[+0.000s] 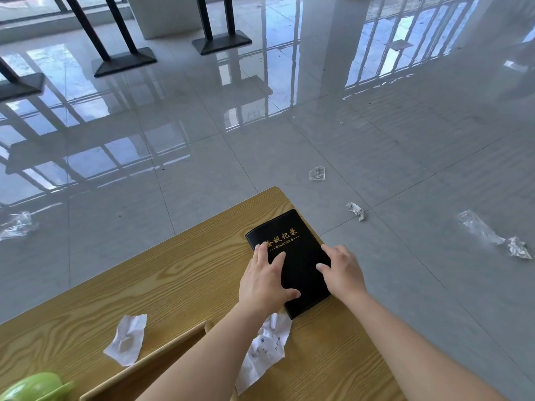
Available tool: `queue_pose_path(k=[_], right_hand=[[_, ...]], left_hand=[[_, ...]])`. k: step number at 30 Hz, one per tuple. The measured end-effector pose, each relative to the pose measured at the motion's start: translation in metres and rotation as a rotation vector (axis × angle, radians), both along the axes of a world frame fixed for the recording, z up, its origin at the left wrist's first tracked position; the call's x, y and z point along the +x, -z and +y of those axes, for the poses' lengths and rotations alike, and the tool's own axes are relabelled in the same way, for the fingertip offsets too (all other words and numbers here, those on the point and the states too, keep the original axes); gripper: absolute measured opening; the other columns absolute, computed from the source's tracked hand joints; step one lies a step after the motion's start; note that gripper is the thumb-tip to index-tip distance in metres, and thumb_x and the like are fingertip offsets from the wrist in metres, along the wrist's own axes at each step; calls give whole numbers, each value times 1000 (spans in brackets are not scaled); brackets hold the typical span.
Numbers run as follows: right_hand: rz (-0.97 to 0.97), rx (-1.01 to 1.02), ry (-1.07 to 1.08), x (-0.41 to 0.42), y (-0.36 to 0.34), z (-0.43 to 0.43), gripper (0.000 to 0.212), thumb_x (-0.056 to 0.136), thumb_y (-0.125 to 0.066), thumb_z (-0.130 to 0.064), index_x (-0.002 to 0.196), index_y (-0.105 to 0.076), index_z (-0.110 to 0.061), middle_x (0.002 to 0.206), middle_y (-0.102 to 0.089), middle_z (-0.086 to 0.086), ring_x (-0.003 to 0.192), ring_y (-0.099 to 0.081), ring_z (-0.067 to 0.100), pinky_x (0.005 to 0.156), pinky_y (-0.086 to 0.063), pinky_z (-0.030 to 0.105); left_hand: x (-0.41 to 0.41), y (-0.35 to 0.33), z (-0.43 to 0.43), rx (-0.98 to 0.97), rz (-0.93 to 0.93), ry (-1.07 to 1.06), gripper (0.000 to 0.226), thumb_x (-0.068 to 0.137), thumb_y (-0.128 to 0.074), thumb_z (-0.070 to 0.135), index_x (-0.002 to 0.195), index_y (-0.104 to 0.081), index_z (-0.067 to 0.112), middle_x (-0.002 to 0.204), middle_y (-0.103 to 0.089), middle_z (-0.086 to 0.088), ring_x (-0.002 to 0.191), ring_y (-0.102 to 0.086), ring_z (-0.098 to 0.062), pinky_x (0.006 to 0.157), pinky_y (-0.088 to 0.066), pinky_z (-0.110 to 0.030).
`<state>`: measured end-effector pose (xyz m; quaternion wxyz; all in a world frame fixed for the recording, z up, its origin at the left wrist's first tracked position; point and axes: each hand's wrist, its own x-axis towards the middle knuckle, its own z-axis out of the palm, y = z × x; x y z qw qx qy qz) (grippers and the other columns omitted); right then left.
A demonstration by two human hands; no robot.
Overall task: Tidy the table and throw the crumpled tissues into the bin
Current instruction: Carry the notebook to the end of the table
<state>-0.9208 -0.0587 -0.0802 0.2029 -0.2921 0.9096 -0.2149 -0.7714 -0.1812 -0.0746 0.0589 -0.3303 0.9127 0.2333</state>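
Both hands lying flat on black notebook (292, 256), centre-right of frame, by far corner of table (144, 270). L hand (266, 279): fingers straight, pressing cover. R hand (343, 273): fingers straight along right edge, thumb on cover. Neither gripping anything.

Printed tissue (265, 351) lying just below notebook's near corner, partly under L forearm, long axis running down-left. Plain tissue (126, 340) sitting lower left, well apart. L hand nearer both; prob. needing pull-back toward frame bottom. Bin not showing.
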Motion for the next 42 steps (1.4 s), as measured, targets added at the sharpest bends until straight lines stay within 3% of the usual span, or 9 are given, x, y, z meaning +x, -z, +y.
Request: queue_pose_path(k=[9,14,24,32,42], right_hand=[[4,-6,2,0,0,-3,52,95,-62,-21,144,-46,-14,126,-53,9,118,-47,26,93,-44,33],[-12,15,-3,0,-7,-3,52,95,-62,-24,144,-45,-16,131,-53,9,121,-48,27,96,-45,35],[-12,-42,24,14,-33,6,56,94,-60,-31,144,-41,-13,134,-50,12,125,-45,30,100,-43,41],[116,-154,-67,53,-64,9,52,93,-64,-25,141,-48,-13,134,-52,10,124,-46,28,99,-44,38],[211,-108,-371,131,-89,-12,55,91,-65,-30,141,-47,-16,130,-54,7,119,-47,25,95,-46,35]], left_hand=[[-1,2,-3,0,-13,-2,99,70,-74,66,151,-26,34,165,3,0,153,-7,-24,111,-41,-42],[-2,-6,-3,16,-17,13,92,78,-70,61,152,-24,31,165,-1,-8,153,-1,-29,120,-24,-48],[39,-32,-6,-30,-25,-76,77,89,-57,52,154,-21,29,164,-10,-12,153,1,-33,121,-18,-55],[104,-56,0,-91,13,-158,78,90,-56,54,154,-18,29,165,-10,-10,153,2,-31,122,-15,-55],[218,-82,14,-193,-6,-287,76,91,-50,55,155,-19,30,165,-10,-8,153,2,-32,121,-12,-54]])
